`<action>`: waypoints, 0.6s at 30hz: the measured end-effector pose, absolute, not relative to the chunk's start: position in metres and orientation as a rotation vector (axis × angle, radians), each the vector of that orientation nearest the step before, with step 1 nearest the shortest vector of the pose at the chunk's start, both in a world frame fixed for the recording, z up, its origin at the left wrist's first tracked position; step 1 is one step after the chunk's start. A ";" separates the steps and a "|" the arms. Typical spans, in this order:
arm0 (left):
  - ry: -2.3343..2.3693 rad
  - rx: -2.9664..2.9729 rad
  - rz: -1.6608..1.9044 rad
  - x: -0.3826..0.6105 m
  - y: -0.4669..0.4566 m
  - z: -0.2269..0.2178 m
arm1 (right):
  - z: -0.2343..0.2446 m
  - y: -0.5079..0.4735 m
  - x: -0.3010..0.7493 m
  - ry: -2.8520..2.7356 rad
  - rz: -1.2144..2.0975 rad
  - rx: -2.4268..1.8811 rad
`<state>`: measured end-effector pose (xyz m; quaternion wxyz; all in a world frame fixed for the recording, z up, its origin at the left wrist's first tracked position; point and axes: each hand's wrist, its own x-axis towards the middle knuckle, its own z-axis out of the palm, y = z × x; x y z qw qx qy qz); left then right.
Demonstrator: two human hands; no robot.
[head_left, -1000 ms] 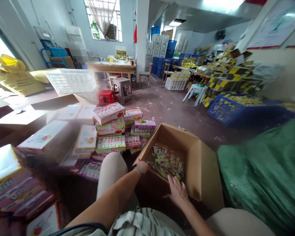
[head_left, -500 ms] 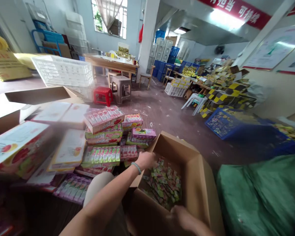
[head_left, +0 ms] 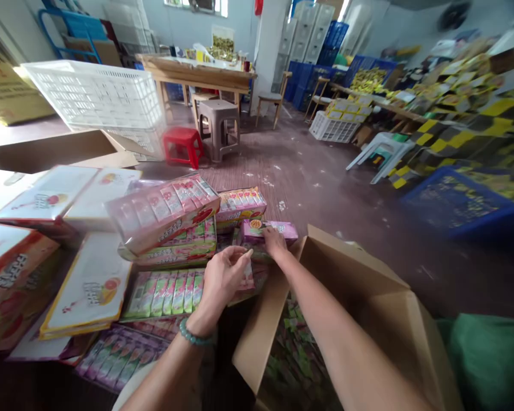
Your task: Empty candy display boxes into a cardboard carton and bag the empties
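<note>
My left hand (head_left: 223,279), with a beaded bracelet on its wrist, hovers over the piled snack packs. Its fingers are loosely bent, the thumb stands apart, and I see nothing in it. Crossing over the cardboard box, my right hand (head_left: 276,242) has its fingers bent over the front edge of a small purple box (head_left: 289,229). Green and pink sachets (head_left: 297,337) lie inside the open cardboard box (head_left: 261,337). Left of it are a pack of green-and-pink sachets (head_left: 167,294), a tilted pink pack (head_left: 167,205) and an orange-and-pink pack (head_left: 242,204).
White-topped printed cartons (head_left: 88,285) stand at left, before a white plastic crate (head_left: 98,94). A red stool (head_left: 183,145) and a grey stool (head_left: 220,128) are beyond the pile. At right are a blue crate (head_left: 458,200) and a green sack (head_left: 492,359).
Both hands have left the cardboard box. My left hand has moved over the packs, and my right hand has reached across to the purple box. The view has tilted down and left.
</note>
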<state>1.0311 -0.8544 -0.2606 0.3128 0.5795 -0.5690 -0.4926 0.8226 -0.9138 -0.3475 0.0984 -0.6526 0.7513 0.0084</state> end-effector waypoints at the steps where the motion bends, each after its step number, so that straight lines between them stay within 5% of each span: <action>1: -1.449 1.516 -1.326 1.034 -0.857 -0.263 | -0.354 -0.918 0.823 2.252 0.020 -1.919; 11: -1.098 1.310 -1.434 1.047 -0.864 -0.267 | -0.334 -0.904 0.826 2.328 -0.213 -1.922; 18: -0.807 1.431 -1.482 1.035 -0.873 -0.273 | -0.232 -0.825 0.808 1.755 -1.597 -1.353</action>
